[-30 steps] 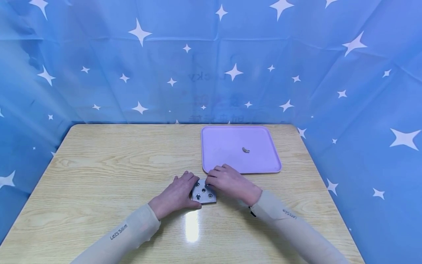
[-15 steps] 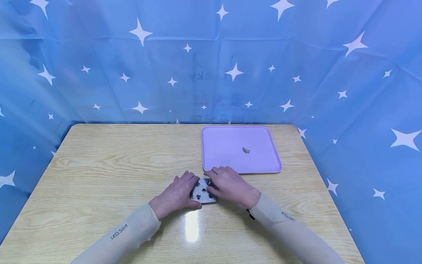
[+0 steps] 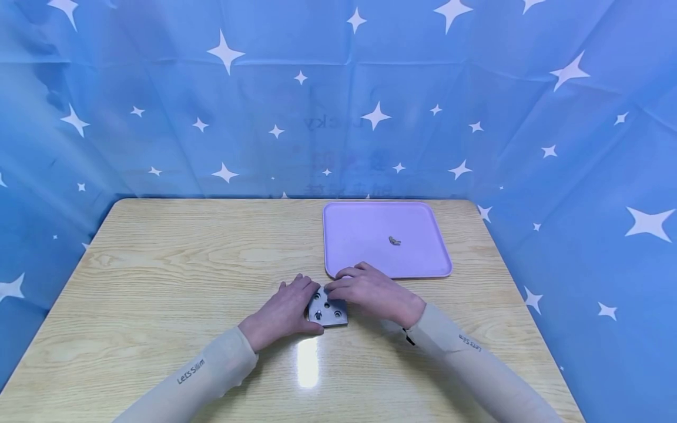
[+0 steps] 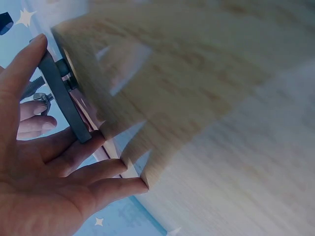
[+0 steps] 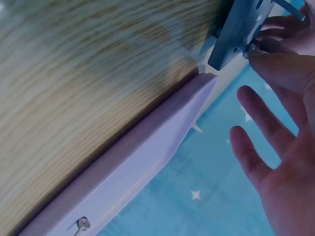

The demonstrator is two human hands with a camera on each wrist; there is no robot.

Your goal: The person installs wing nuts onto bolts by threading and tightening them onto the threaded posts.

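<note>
While the metal plate (image 3: 328,321) is steadied at its left side by the left hand (image 3: 282,314), a small bolt (image 5: 245,50) at its far right corner is pinched by the right hand (image 3: 370,295). The plate is held by its edges, one end met by the left thumb and the other by a finger; the remaining left fingers are extended toward the surface (image 3: 211,252). On the right, the bolt is grasped between thumb and finger, while two other fingers are spread apart from it. How far the bolt is seated cannot be told.

A second screw (image 3: 318,315) is stood upright in the near left corner of the plate, and holes are seen elsewhere in its top face. Dark round pieces (image 4: 62,68) are shown beneath the plate in the left wrist view.

The plate is placed near the middle of the surface, just in front of a purple tray (image 3: 359,235), on which a few small metal pieces (image 3: 394,241) are gathered. Both forearms are covered by pale sleeves (image 3: 193,376) printed with dark lettering. The surface is backed by a blue curtain (image 3: 296,147) patterned with white stars.
</note>
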